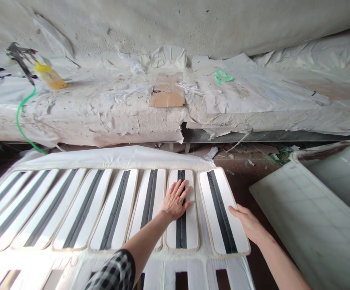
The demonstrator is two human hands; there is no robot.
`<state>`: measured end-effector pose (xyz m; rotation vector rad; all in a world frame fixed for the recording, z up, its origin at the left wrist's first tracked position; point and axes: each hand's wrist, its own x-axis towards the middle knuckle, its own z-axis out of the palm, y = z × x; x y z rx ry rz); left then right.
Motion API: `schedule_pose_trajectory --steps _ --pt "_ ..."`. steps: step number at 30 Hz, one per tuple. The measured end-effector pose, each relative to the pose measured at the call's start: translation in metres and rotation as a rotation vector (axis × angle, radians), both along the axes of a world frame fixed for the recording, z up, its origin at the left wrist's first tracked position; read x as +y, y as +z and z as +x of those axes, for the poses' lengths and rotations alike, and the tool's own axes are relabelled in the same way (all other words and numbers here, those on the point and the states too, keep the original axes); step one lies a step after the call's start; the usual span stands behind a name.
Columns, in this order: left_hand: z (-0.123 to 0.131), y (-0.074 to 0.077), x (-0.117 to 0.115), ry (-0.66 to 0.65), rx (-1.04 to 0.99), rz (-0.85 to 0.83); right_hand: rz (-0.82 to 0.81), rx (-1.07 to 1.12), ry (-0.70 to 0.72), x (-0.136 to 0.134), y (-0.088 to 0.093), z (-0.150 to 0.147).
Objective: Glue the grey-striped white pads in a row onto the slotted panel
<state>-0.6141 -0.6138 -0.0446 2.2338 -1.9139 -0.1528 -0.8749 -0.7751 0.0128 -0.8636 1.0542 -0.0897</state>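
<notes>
Several long white padded panels, each with a dark stripe down its middle and a beige rounded border, lie in a row on a plastic-covered table [126, 157]. My left hand [176, 201] rests with fingers spread on the second panel from the right [172, 231]. At the table's right end, my right hand [246, 219] pinches the outer long edge of the rightmost panel [215, 209], thumb on top and fingers hidden underneath. That panel lies slightly angled, with a gap between it and its neighbour.
Behind the table runs a ledge [108, 121] under stained sheeting. On it are a spray gun [21, 60] with a yellow-capped cup [50, 75] and green hose [19, 117], a cardboard piece [167, 94] and green string [222, 76]. A large pale bin [310, 213] stands at right.
</notes>
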Motion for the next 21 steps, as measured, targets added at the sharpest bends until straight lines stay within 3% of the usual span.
schedule_pose_trajectory --steps 5,13,21 --pt "-0.002 -0.003 -0.007 0.038 0.023 0.007 0.108 -0.079 -0.02 -0.006 -0.011 -0.002" --pt "-0.008 -0.006 -0.021 0.082 -0.001 0.008 0.077 0.038 -0.085 0.004 -0.044 0.016" --pt "-0.008 -0.003 -0.021 0.086 0.024 0.006 0.015 0.049 -0.084 0.003 -0.039 0.015"
